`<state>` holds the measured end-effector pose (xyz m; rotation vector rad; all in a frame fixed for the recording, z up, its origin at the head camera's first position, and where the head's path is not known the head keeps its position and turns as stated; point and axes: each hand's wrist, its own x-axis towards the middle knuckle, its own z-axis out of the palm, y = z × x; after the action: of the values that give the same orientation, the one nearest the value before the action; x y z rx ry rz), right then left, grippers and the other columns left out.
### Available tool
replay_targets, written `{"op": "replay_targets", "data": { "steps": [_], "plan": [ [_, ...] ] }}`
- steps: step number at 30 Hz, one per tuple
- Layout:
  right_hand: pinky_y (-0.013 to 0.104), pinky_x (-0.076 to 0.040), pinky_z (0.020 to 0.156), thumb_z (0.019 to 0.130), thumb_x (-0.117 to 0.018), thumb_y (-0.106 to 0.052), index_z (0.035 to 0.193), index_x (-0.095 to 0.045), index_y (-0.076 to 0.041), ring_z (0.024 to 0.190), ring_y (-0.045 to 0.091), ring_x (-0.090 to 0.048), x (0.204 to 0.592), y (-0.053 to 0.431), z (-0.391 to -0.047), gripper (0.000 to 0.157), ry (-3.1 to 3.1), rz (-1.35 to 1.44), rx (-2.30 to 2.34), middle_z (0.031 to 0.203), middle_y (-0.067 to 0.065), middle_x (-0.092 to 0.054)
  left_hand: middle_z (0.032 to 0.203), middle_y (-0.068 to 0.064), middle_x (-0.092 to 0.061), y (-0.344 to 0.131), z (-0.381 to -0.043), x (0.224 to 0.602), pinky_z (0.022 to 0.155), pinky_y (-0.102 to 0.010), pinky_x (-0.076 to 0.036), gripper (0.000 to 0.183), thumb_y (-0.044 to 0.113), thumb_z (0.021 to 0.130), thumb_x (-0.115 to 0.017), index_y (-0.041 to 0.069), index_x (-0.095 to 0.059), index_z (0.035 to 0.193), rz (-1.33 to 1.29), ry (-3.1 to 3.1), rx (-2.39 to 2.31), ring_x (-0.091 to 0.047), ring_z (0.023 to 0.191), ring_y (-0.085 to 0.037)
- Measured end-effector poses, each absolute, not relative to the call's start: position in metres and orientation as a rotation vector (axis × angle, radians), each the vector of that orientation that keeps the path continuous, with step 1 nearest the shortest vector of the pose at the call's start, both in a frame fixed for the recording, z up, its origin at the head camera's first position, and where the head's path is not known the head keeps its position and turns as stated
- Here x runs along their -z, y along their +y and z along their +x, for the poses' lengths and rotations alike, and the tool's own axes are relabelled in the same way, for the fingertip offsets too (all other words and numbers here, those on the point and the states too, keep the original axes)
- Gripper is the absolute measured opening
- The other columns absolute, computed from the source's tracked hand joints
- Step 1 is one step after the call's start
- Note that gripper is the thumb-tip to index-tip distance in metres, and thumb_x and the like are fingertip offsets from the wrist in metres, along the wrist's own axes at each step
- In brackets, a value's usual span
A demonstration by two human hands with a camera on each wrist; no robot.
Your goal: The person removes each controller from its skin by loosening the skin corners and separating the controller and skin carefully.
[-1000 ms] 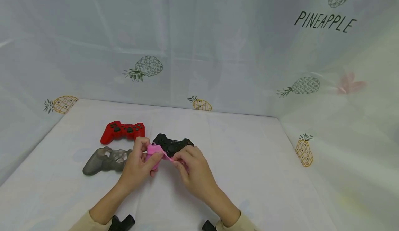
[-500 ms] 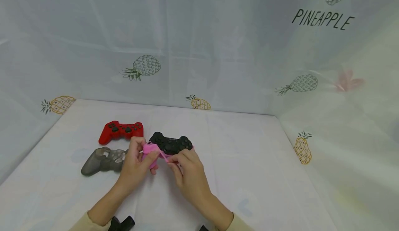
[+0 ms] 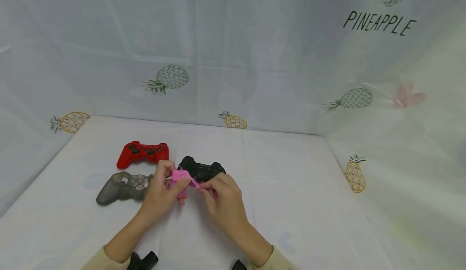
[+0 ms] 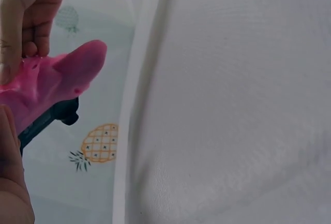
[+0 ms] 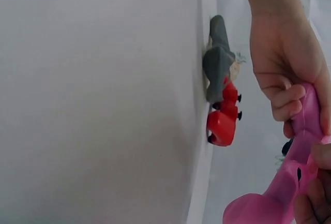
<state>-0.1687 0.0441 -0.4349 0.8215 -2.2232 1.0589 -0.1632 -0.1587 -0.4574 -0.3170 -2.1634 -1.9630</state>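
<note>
A soft pink game controller cover (image 3: 178,175) is held between both hands, raised off the table as the right wrist view shows. The left hand (image 3: 160,193) grips its left handle part, thumb on the near face and fingers behind. With thumb and fingers the right hand (image 3: 226,201) pinches the edge of the cover and draws a narrow strip of it toward the right. The cover's lobed underside (image 5: 256,211) shows in the right wrist view, its right part hidden by fingers. Just beyond the hands is a black game controller (image 3: 198,168), partly overlapped by them.
A red game controller (image 3: 140,153) lies at the back left on the white tabletop (image 3: 291,181). Nearer, beside the left hand, is a smoky grey controller cover (image 3: 121,187) with openings. A pineapple-print curtain (image 3: 255,59) hangs behind and around the table.
The right hand has shifted slightly left along the pink cover's edge, still pinching it. The left hand keeps its grip. The red and black controllers and the grey cover stay in place.
</note>
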Motion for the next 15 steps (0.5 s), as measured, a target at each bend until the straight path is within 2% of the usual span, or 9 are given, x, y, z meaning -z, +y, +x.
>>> {"op": "replay_targets", "data": {
  "steps": [10, 15],
  "plan": [
    [0.012, -0.042, 0.063, 0.080, -0.095, -0.010, 0.088, -0.085, -0.013, 0.071, 0.004, -0.056, 0.432, 0.052, -0.180, 0.013, -2.201, 0.825, -1.059, 0.082, -0.007, -0.075, 0.095, -0.014, -0.062, -0.158, -0.165, 0.461, 0.059, -0.034, -0.059, 0.039, 0.003, 0.103, -0.068, 0.005, -0.032, 0.117, -0.315, -2.176, 1.968, -0.066, 0.054, -0.027],
    [0.011, -0.047, 0.065, 0.078, -0.096, -0.012, 0.091, -0.084, -0.011, 0.072, 0.006, -0.061, 0.431, 0.058, -0.184, 0.018, -2.180, 0.878, -1.131, 0.086, -0.006, -0.077, 0.094, -0.016, -0.061, -0.159, -0.166, 0.462, 0.060, -0.034, -0.059, 0.039, 0.003, 0.103, -0.068, 0.005, -0.031, 0.117, -0.326, -2.186, 1.963, -0.066, 0.055, -0.028]
  ]
}}
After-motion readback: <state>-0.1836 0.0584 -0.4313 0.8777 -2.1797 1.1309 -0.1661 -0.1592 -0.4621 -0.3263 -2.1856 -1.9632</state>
